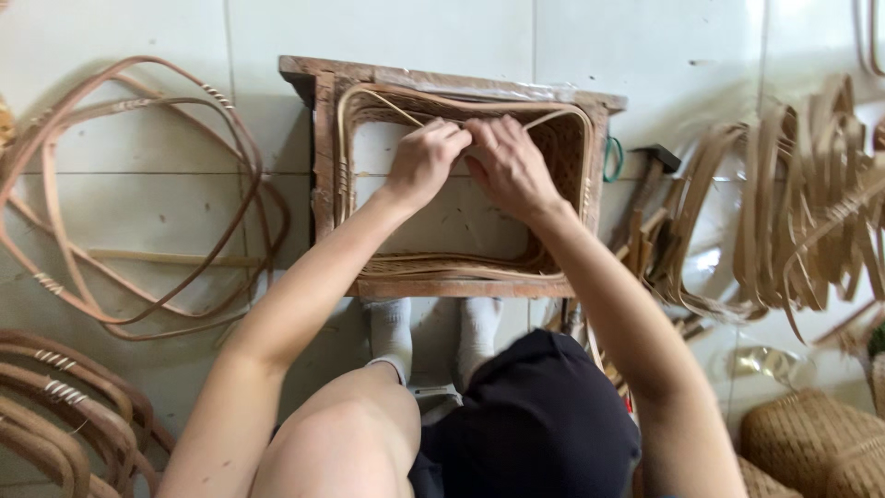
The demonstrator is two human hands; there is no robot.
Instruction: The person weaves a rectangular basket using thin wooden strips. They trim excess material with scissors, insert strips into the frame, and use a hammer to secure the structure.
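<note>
A rectangular rattan basket frame (346, 138) lies on a small worn wooden stool (323, 78). Its woven side shows on the right. My left hand (426, 159) and my right hand (505, 164) meet over the far rim of the frame. Both pinch a thin cane strip (392, 106) that runs across the top of the frame. The fingers are curled close together, and the fingertips hide the spot where they grip.
Bent rattan hoops (138, 184) lie on the tiled floor at left, thicker bound ones (55, 397) at lower left. Curved cane strips (793, 203) pile up at right beside a hammer (650, 175). A woven basket (811, 443) sits at bottom right. My knees and socked feet are below the stool.
</note>
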